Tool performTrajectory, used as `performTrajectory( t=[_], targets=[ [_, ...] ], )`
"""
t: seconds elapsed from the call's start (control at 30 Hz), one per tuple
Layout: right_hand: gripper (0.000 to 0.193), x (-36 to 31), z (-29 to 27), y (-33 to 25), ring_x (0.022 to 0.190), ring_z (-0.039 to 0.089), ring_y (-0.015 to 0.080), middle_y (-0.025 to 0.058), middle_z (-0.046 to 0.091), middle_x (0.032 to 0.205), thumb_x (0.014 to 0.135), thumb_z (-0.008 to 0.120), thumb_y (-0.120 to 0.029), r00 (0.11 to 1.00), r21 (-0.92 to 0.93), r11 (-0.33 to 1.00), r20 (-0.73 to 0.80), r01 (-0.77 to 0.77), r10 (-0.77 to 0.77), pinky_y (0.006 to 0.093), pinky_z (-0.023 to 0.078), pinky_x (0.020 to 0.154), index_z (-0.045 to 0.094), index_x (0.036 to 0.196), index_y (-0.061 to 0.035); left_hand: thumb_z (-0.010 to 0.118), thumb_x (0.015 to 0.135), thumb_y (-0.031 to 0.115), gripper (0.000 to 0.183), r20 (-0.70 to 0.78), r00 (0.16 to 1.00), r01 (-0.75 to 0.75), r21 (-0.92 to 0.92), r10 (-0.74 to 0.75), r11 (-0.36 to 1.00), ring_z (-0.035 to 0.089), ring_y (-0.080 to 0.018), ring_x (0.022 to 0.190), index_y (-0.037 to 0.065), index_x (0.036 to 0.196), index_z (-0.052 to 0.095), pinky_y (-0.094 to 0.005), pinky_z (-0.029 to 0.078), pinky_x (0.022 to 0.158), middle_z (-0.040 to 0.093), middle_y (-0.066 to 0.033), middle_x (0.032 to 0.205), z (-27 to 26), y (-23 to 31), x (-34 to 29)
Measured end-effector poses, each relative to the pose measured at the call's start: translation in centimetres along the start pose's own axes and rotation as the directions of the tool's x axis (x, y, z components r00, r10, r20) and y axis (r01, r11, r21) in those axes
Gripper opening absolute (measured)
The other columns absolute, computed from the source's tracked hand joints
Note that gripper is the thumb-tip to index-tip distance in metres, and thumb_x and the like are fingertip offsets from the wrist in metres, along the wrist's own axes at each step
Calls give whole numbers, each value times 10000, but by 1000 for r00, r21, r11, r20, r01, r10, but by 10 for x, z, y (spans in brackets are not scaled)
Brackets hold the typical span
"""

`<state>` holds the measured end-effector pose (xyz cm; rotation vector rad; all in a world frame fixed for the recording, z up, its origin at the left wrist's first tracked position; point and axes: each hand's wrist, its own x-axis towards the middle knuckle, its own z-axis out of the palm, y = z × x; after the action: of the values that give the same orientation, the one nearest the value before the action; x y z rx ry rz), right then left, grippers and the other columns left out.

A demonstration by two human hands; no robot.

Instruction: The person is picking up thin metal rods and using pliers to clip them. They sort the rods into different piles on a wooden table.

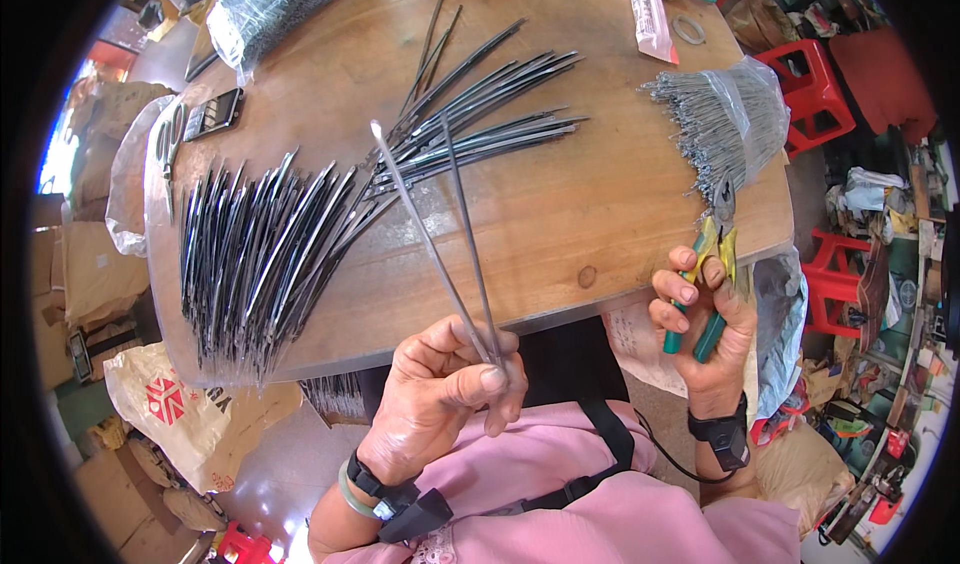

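My left hand (450, 376) pinches two long, thin dark strips (420, 219) near their lower ends, between thumb and fingers. They spread apart in a narrow V, pointing up over the table. My right hand (715, 314) is wrapped round a pair of pliers (712, 336) with green and yellow handles, jaws upward. Just beyond the jaws lies a bundle of thin grey wires (690, 129), partly wrapped in clear plastic. Many similar dark strips (255, 264) lie piled on the left of the table, and another fanned heap (480, 144) lies across its middle.
The wooden table (590, 214) has a curved-looking near edge before me. On it are scissors (172, 139), a dark calculator-like device (214, 114), a plastic-wrapped grey bundle (285, 14), a pink-white packet (650, 22) and a ring (689, 30). Red stools (815, 94) stand at the right.
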<state>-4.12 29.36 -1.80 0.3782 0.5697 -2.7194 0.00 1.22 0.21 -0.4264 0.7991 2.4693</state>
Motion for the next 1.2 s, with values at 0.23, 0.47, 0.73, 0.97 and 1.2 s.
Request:
performTrajectory(
  t=[0.23, 0.47, 0.73, 0.97, 1.2],
  targets=[
    [180, 15, 16, 32, 925, 528, 202, 90, 523, 1176, 837, 733, -81, 994, -190, 978, 82, 92, -77, 318, 441, 720, 652, 989, -31, 682, 900, -18, 189, -118, 991, -46, 141, 63, 989, 591, -175, 557, -53, 1072, 612, -269, 474, 517, 659, -146, 785, -1, -9, 3],
    [133, 6, 24, -13, 915, 569, 168, 126, 585, 1118, 815, 698, -59, 961, -884, 390, 190, 256, -201, 314, 459, 813, 684, 927, 10, 679, 906, -39, 118, -217, 962, -78, 358, 164, 930, 602, -103, 589, -46, 1020, 649, -222, 476, 534, 706, -116, 825, -14, -14, -10],
    [159, 11, 31, -14, 859, 546, 158, 123, 559, 1095, 803, 734, -103, 962, -906, 338, 200, 253, -185, 298, 445, 773, 669, 899, 5, 699, 909, -6, 134, -236, 957, -31, 487, 166, 873, 558, -60, 592, -43, 1036, 675, -193, 431, 509, 709, -90, 813, -25, -7, -10],
    [134, 6, 24, 7, 906, 625, 150, 79, 646, 1052, 796, 744, -53, 971, -940, 244, 231, 240, -65, 287, 494, 805, 727, 923, -14, 701, 892, -11, 196, -183, 982, 77, 631, 51, 772, 553, -52, 653, -34, 1086, 679, -208, 464, 589, 702, -49, 813, -10, -12, -7],
    [94, 9, 37, 31, 819, 628, 140, 34, 607, 927, 778, 701, -3, 973, -968, 100, 224, 228, -55, 273, 480, 716, 698, 867, -34, 626, 935, -34, 109, -68, 997, 76, 654, -41, 753, 547, -51, 697, -28, 1044, 638, -218, 452, 612, 649, -15, 795, -17, -9, 0]
  ],
)
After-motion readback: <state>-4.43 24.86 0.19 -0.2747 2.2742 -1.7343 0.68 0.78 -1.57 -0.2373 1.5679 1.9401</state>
